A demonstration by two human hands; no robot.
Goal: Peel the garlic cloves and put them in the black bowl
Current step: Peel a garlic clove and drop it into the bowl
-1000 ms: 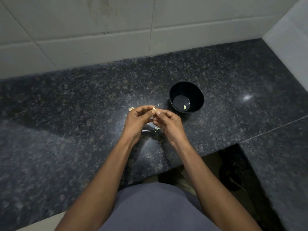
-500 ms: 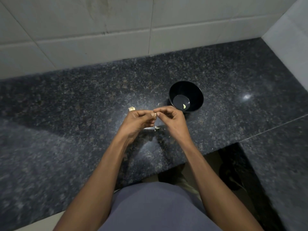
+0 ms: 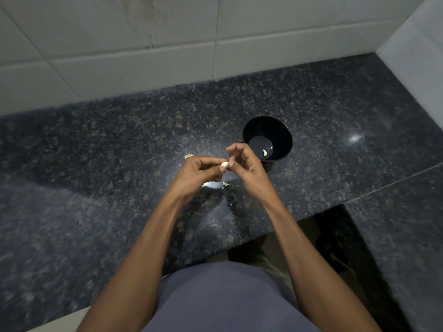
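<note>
1. the left hand (image 3: pixel 196 173) pinches a small pale garlic clove (image 3: pixel 224 165) in curled fingertips above the dark speckled granite counter (image 3: pixel 96 152).
2. the right hand (image 3: pixel 244 168), fingers curled, picks at the clove's tip.
3. a round glossy black bowl (image 3: pixel 282 135) just beyond holds one peeled clove (image 3: pixel 265 153).
4. papery skin scraps (image 3: pixel 225 183) lie beneath the hands.

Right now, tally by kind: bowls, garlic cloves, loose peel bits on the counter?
Black bowl: 1
Garlic cloves: 2, one in the bowl, one in the left hand's grip
Garlic piece beyond the left hand: 1, mostly hidden
Peel bits on the counter: about 2
Total: about 6
</note>
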